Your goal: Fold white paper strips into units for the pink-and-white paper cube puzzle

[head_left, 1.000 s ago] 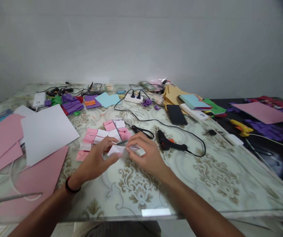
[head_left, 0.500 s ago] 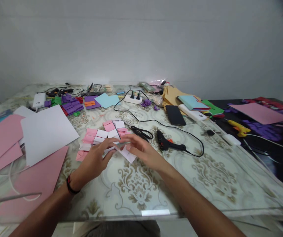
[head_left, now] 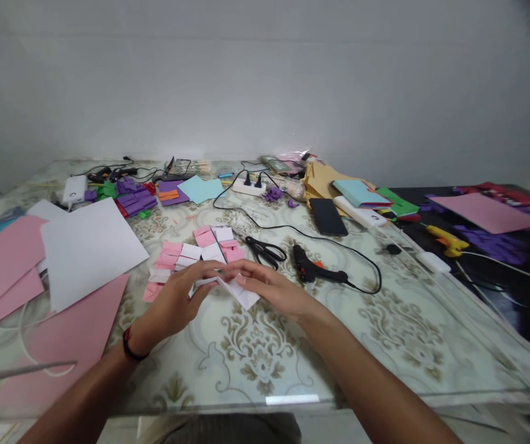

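My left hand [head_left: 179, 299] and my right hand [head_left: 269, 287] meet over a small folded piece of white paper [head_left: 243, 296] just above the glass-topped table [head_left: 256, 351]. Both hands pinch it, fingertips closed on its upper edge, and its lower corner hangs toward the table. Just behind the hands lies a cluster of folded pink and white paper pieces [head_left: 200, 250]. Black scissors [head_left: 265, 250] and a black glue gun [head_left: 313, 270] lie to the right of the hands.
Large white [head_left: 87, 246] and pink sheets [head_left: 1, 259] cover the left side. Purple paper scraps [head_left: 133, 197], a power strip [head_left: 249, 184], a black phone [head_left: 328, 216], coloured paper stacks [head_left: 362, 192] and a yellow glue gun [head_left: 447, 239] sit further back and right. Cables cross the middle.
The white paper went from lying flat under my fingers to being raised and turned, one corner now pointing down. My right hand opened out and shifted slightly left; my left hand stayed.
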Available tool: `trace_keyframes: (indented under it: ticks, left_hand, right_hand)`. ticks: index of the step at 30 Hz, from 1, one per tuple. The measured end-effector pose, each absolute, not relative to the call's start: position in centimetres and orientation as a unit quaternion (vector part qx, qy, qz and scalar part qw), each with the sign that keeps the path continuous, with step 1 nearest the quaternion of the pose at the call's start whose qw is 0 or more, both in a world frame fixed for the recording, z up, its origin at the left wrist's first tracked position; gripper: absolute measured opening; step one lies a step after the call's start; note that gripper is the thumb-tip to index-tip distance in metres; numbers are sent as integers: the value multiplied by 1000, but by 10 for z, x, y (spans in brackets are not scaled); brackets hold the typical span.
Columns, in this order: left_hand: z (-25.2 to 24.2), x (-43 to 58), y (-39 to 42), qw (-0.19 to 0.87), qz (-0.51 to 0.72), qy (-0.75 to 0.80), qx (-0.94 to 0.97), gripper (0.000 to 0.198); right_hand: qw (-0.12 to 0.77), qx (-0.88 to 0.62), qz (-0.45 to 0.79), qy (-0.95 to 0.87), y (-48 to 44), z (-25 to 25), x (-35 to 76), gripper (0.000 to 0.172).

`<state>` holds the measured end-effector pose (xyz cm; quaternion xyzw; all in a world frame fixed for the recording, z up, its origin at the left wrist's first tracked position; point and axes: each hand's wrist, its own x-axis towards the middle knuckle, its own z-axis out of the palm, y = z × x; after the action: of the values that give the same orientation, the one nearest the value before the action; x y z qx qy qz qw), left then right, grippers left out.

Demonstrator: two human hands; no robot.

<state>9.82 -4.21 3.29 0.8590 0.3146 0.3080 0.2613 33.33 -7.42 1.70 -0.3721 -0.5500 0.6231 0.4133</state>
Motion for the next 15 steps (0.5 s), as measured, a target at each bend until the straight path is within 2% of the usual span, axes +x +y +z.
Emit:
trace_keyframes:
  ticks: [5,10,15]
  left_hand:
    - [33,98,-42,257,308,332,854,21]
    - [36,97,-42,281,303,353,839,19]
    - [34,96,-41,273,305,352,842,38]
  right_hand:
    - [379,-384,628,-561,-74,21,333,44]
    - [402,-394,623,-543,-74,23,333,41]
    - [439,-413,559,-570,-74,22,333,37]
